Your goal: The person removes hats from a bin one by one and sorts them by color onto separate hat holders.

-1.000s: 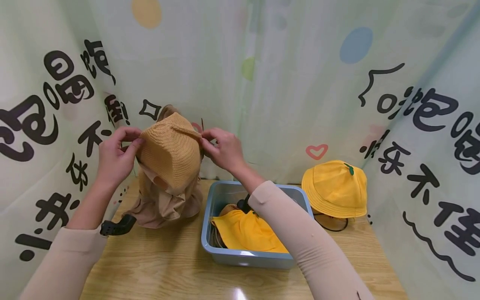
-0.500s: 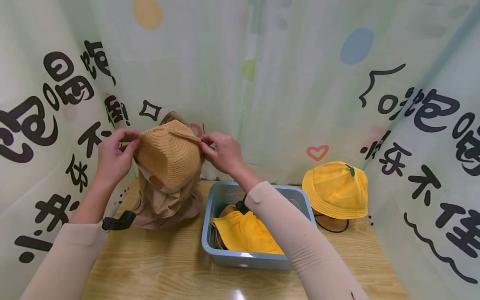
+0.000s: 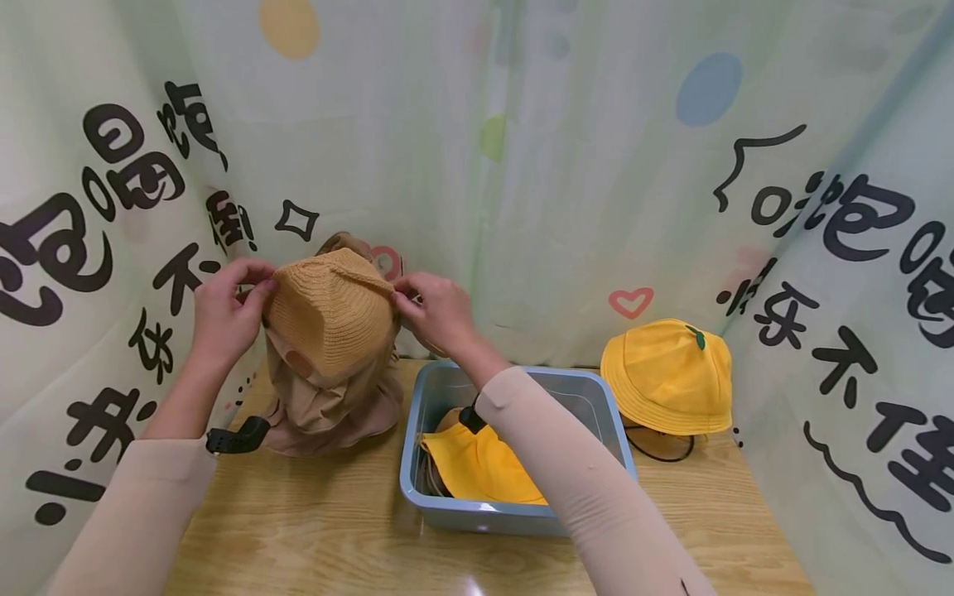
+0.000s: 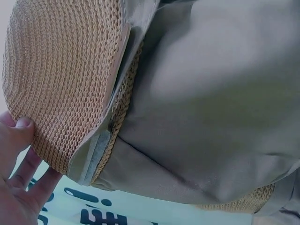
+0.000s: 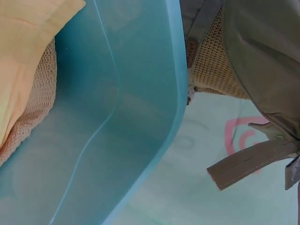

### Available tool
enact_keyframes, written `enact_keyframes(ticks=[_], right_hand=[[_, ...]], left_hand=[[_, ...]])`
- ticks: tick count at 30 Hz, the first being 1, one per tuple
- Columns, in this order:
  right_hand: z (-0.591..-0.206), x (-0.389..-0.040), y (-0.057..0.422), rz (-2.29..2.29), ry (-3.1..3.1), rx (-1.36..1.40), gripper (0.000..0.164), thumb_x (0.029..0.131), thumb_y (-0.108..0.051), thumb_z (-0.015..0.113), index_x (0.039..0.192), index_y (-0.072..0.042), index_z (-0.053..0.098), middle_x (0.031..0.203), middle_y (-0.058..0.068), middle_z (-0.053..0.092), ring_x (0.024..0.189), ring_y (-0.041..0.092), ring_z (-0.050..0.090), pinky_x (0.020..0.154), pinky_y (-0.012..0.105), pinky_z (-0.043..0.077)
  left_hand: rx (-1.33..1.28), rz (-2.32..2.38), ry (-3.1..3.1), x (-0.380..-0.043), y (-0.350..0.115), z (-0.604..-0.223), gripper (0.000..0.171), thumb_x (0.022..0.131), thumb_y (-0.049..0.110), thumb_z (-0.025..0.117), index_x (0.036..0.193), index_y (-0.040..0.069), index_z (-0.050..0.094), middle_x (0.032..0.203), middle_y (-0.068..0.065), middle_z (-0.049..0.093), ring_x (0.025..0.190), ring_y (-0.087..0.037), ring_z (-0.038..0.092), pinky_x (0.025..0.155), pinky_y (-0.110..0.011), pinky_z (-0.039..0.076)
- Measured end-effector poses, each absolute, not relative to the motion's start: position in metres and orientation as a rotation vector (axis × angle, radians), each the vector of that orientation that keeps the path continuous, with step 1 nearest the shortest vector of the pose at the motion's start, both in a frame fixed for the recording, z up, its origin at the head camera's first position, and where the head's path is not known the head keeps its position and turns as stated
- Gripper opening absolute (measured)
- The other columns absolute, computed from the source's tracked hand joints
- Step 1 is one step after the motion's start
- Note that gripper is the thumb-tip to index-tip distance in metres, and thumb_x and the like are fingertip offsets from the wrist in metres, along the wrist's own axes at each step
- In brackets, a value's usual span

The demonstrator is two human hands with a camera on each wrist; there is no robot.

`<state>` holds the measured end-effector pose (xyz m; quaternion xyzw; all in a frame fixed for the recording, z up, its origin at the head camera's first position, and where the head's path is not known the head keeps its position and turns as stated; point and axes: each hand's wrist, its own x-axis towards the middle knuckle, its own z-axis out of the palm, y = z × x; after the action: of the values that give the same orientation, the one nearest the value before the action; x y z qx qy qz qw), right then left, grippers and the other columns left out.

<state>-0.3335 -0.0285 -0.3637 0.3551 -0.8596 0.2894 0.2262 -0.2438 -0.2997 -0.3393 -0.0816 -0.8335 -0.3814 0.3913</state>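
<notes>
A tan woven sun hat point(image 3: 324, 306) with brown cloth below it stands at the table's back left. My left hand point(image 3: 231, 310) pinches its left edge between thumb and fingers. On the other side, my right hand point(image 3: 436, 310) pinches the hat near its right edge. The left wrist view shows the weave of the woven hat point(image 4: 70, 70) beside a broad brown cloth point(image 4: 215, 108). A loose brown strap point(image 5: 253, 161) hangs there in the right wrist view, where the right hand is out of sight. I cannot tell whether another hat lies underneath.
A blue plastic bin point(image 3: 484, 507) sits mid-table, holding a yellow hat point(image 3: 480, 463) and a tan woven piece point(image 5: 42, 89). My right forearm crosses above it. Another yellow hat point(image 3: 663, 372) stands at right, a black cord point(image 3: 663, 458) below it. Printed curtains point(image 3: 566, 207) enclose the table.
Both hands keep their pinch on the woven hat. The hat has come down and slightly left, with the right hand lowering along with it. The left hand has barely moved.
</notes>
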Motion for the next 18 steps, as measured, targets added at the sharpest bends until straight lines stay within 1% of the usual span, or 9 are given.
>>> enact_keyframes(ticks=[7,13,18], right_hand=[[-0.372,-0.332,-0.033,0.784,-2.417,0.954,0.016,0.098,-0.028,0.064,0.102,-0.018,0.075,0.096,-0.006,0.074,0.083,0.008,0.068,0.071,0.026,0.053],[-0.377,-0.33,-0.037,0.772,-2.454,0.964,0.015,0.098,-0.027,0.065,0.103,-0.019,0.075,0.098,-0.006,0.075,0.085,0.009,0.07,0.071,0.027,0.054],[-0.38,-0.329,-0.04,0.73,-2.49,0.952,0.015,0.099,-0.029,0.064,0.102,-0.02,0.075,0.097,-0.007,0.074,0.084,0.008,0.068,0.07,0.027,0.053]], left_hand=[[-0.213,-0.914,-2.133,-0.248,-0.305,-0.348,0.008,0.094,-0.001,0.065,0.099,-0.006,0.068,0.096,-0.019,0.071,0.086,0.016,0.051,0.066,-0.004,0.038],[-0.201,-0.873,-2.152,-0.25,-0.311,-0.355,0.007,0.094,-0.001,0.065,0.099,-0.005,0.069,0.095,-0.019,0.071,0.084,0.017,0.049,0.066,-0.004,0.036],[-0.172,-0.856,-2.178,-0.249,-0.313,-0.359,0.008,0.095,0.001,0.065,0.1,-0.004,0.069,0.097,-0.018,0.071,0.085,0.016,0.047,0.067,-0.005,0.036]])
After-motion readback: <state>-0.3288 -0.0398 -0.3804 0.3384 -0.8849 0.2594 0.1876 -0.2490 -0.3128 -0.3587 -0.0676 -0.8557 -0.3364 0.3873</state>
